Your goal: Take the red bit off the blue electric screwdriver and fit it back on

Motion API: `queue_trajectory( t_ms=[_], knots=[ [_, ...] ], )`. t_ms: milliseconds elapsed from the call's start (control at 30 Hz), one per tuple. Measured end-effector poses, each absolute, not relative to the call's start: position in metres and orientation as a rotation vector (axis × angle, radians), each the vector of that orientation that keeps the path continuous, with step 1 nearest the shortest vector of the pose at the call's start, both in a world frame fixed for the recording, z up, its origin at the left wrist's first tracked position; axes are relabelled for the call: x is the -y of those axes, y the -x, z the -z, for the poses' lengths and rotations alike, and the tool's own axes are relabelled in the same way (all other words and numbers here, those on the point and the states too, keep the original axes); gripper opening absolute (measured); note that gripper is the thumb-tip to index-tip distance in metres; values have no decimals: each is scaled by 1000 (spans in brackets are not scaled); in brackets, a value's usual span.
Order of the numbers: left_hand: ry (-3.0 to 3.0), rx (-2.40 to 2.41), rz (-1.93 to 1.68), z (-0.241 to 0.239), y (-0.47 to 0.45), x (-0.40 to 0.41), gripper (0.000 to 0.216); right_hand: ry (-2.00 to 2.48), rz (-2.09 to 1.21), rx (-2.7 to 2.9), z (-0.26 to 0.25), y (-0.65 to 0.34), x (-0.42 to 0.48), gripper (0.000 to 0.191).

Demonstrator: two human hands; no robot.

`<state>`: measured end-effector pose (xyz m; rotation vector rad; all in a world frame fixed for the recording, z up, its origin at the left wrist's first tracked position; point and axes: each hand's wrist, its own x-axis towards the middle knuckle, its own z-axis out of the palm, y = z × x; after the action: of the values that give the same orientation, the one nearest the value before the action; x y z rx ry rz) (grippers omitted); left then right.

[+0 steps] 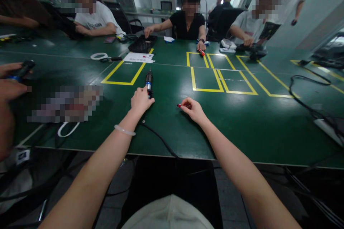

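My left hand (141, 100), with a pale bangle at the wrist, is closed on the rear of a dark electric screwdriver (149, 79). The screwdriver has a blue-and-silver band, and its thin tip points away from me across the green table (166, 132). To the right, a small red piece (179, 106) with a dark end pokes out from the pinched fingers of my right hand (194, 110). Its exact kind is too small to make out. My right hand is low over the tabletop, apart from the screwdriver.
Yellow tape outlines (208, 89) mark the table. Beyond the screwdriver are a white sheet (138, 57) and a black tray (134, 47), into which a person opposite reaches. A black cable (161, 139) runs over the near edge. At left, another person's hand holds a dark tool (25, 68).
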<state>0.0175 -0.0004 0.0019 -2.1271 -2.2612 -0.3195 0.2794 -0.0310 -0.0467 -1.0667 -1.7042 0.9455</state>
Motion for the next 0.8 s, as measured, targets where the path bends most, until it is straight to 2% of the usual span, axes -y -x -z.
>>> queue_trajectory(
  t_ms=[333, 800],
  knots=[
    [2565, 1863, 316, 1, -89, 47, 67, 1029, -786, 1842, 46, -280, 33, 6],
    [2654, 1822, 395, 4, -94, 55, 61, 1075, -597, 1960, 43, -274, 36, 3]
  ],
)
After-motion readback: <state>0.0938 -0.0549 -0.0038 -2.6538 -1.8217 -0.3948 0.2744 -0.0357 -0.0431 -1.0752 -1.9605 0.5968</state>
